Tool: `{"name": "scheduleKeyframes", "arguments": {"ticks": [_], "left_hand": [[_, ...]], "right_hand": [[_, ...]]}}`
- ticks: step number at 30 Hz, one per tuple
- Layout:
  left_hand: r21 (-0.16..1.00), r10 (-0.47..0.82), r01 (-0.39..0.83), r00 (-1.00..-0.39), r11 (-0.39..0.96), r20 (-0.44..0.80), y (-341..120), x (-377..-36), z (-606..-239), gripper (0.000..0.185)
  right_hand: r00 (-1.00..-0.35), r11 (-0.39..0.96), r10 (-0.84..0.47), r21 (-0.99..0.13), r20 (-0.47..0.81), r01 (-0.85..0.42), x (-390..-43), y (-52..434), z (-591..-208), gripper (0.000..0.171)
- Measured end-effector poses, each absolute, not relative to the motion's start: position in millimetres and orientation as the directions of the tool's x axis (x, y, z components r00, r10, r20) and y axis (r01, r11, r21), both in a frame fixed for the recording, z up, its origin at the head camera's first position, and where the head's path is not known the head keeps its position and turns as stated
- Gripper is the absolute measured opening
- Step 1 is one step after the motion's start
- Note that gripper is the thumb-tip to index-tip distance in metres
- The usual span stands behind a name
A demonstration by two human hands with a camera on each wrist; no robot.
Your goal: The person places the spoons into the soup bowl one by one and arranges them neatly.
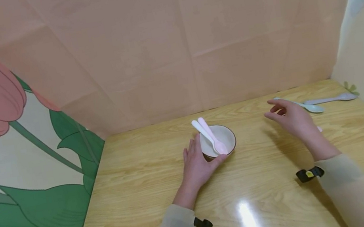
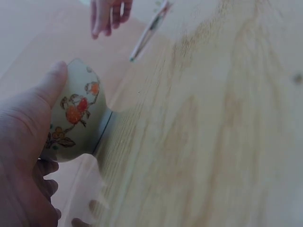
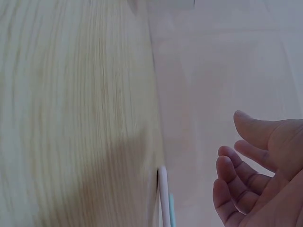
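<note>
Left hand (image 1: 198, 163) first, since it's closest to us: we've got it wrapped around the near side of the little bowl (image 1: 224, 138), thumb up one flank and fingers curled round the other, so the bowl stays put on the wooden table (image 1: 143, 184). From the left wrist view you can see the thumb lying along its painted fruit pattern. Two spoons, a white one (image 1: 202, 131) and a pink one (image 1: 216, 140), lean inside with handles poking out over the far rim; our guess is the grip keeps them from tipping the bowl. Further out, our right hand (image 1: 290, 115) hovers above the table, fingers loosely spread, holding nothing. Just beyond it lie a pale blue spoon (image 1: 307, 106) and a lilac spoon (image 1: 331, 99) near the back wall.
</note>
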State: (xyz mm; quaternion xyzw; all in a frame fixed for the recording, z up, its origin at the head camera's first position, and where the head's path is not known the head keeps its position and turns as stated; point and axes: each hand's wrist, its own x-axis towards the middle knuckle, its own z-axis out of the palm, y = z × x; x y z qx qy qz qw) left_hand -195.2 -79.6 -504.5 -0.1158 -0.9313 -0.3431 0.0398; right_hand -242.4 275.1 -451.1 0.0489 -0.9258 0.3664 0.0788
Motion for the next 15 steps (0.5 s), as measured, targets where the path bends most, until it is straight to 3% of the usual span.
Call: {"name": "scheduleKeyframes", "arguments": {"ticks": [8, 15], "left_hand": [[0.625, 0.191, 0.248, -0.969, 0.741, 0.158, -78.0, -196.1, -505.9, 0.123], [0.627, 0.191, 0.247, -0.969, 0.739, 0.157, -78.1, -196.1, -506.5, 0.123]], "right_hand": [[-0.993, 0.736, 0.007, -0.673, 0.115, -0.073, -248.4, 301.8, -462.6, 0.076], [-0.997, 0.743, 0.003, -0.667, 0.075, -0.048, -250.0, 319.1, -468.8, 0.07]]}}
